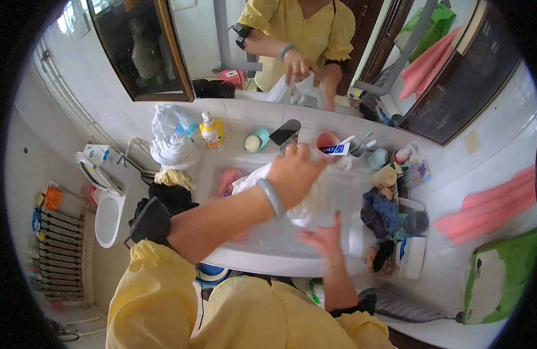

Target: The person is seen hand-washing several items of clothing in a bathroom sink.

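Note:
Over the white sink basin (257, 247), my left hand (294, 174), a pale bangle at its wrist, is closed on a white cloth (254, 179) that hangs down below the fingers. The cloth's kind of garment cannot be made out. Lower and to the right, my right hand (323, 235) is held with its fingers apart and nothing in them, a little away from the cloth. Behind the left hand is the tap (286, 132), partly hidden. Something pink (229, 179) lies at the left side of the basin. In the mirror (297, 52) the bunched cloth shows too.
Along the back ledge stand a yellow pump bottle (212, 134), a soap dish (257, 140), a coral cup (327, 143) and a toothpaste tube (333, 149). White cloths (172, 152) and dark fabric (172, 195) are heaped at the left, dark cloths (380, 212) at the right.

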Demonstrator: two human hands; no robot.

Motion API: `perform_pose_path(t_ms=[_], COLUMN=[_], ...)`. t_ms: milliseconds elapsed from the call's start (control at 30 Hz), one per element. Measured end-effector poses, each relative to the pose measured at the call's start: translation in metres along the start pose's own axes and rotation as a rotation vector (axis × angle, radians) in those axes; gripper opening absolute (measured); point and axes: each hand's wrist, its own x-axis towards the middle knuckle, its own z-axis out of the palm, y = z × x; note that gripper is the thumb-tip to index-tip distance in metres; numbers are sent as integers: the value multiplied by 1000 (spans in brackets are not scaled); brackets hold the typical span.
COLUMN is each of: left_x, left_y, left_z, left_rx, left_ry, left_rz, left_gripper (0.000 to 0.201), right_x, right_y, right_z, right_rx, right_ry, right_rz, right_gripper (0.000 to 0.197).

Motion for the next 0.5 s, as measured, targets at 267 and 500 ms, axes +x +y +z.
perform_pose_path(t_ms=[267,500], left_x=[-80,-109], left_y=[38,-18], left_z=[10,-29], left_rx=[103,-413], left_ry=[-129,-430], left_rz=[256,113], left_gripper=[27,39], right_x=[64,79], right_y=[46,53], right_z=[58,56], right_rx=[106,85], right_ry=[-568,-409], right_rz=[185,91], right_gripper=[78,62])
